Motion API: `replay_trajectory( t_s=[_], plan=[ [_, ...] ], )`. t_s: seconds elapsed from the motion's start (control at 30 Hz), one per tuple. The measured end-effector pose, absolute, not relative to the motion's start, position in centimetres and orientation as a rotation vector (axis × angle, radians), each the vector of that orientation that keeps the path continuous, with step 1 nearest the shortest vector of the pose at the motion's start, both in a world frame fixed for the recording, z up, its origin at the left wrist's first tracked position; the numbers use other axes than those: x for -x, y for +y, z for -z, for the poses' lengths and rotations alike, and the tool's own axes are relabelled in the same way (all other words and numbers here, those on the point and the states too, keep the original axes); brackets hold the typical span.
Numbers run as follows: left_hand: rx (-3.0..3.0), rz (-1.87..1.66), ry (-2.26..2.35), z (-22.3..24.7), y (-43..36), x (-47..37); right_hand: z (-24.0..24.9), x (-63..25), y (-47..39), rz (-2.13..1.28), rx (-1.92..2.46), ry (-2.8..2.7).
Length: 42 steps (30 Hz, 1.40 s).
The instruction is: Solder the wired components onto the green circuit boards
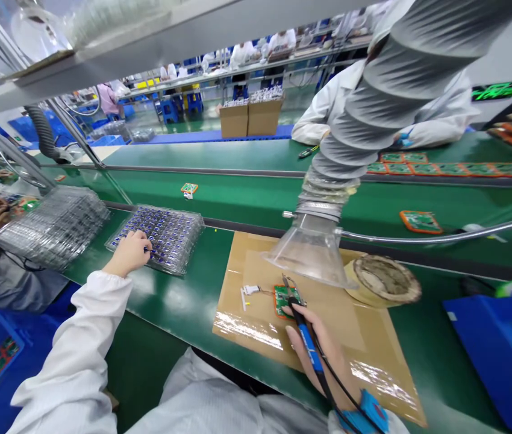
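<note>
My left hand [130, 253] is over the near left part of a clear plastic tray [195, 232] filled with rows of small blue-topped parts. Its fingers are pinched together among the parts, and what is between them is too small to make out. In my right hand [328, 343] is a soldering iron [309, 340] with a blue grip, its tip pointing away from me above a green circuit board [280, 294] with an orange edge. A thin wire runs from the board to a white connector [251, 290]. The board lies on a brown cardboard sheet [247, 265].
A clear fume hood [308, 247] on a grey hose hangs just beyond the board. Beside it stands a round tan container [385, 280]. Stacked clear trays [57, 223] are at left, a blue bin [495, 349] at right. More boards [421, 222] lie on the green belt; co-workers sit nearby.
</note>
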<state>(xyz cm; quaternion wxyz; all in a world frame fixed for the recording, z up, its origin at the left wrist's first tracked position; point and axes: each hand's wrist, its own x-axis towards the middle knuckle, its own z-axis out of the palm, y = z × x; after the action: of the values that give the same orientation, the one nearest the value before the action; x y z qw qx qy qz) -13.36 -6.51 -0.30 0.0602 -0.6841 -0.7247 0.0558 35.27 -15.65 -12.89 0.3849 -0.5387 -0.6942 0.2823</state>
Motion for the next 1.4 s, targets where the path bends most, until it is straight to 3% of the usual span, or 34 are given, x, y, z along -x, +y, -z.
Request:
replay_trajectory(
  t_s=[0.2,0.33,0.67,0.77,0.87,1.0,1.2,1.4],
  plan=[
    [2.131,-0.204,-2.12,-0.6,-7.0,13.5,12.2,-35.2,-15.7,-0.76,1.37,-1.823],
    [2.237,-0.027,-2.068,-1.9,-8.2,10.8,12.1,-34.6,-15.7,-0.75,1.375,-1.755],
    [3.131,1.427,-2.069,5.2,-10.8,-11.3,11.6,-34.2,-16.6,-0.723,1.262,-1.552],
    [3.189,2.038,-1.945,6.7,-11.3,-15.3,11.0,-34.0,-17.1,-0.748,1.21,-1.427],
    [3.046,2.423,-2.203,7.2,-11.6,-16.8,10.3,-33.8,-17.2,-0.752,1.169,-1.297],
    [3.072,2.059,-2.627,7.3,-11.5,-17.0,9.4,-33.2,-16.6,-0.891,1.108,-1.13],
    [3.172,1.514,-2.423,7.4,-12.0,-17.1,9.4,-32.3,-15.9,-0.99,1.099,-1.038],
    [3.078,1.518,-2.453,7.2,-12.2,-17.0,9.0,-32.3,-15.7,-1.06,1.112,-0.974]
  ],
)
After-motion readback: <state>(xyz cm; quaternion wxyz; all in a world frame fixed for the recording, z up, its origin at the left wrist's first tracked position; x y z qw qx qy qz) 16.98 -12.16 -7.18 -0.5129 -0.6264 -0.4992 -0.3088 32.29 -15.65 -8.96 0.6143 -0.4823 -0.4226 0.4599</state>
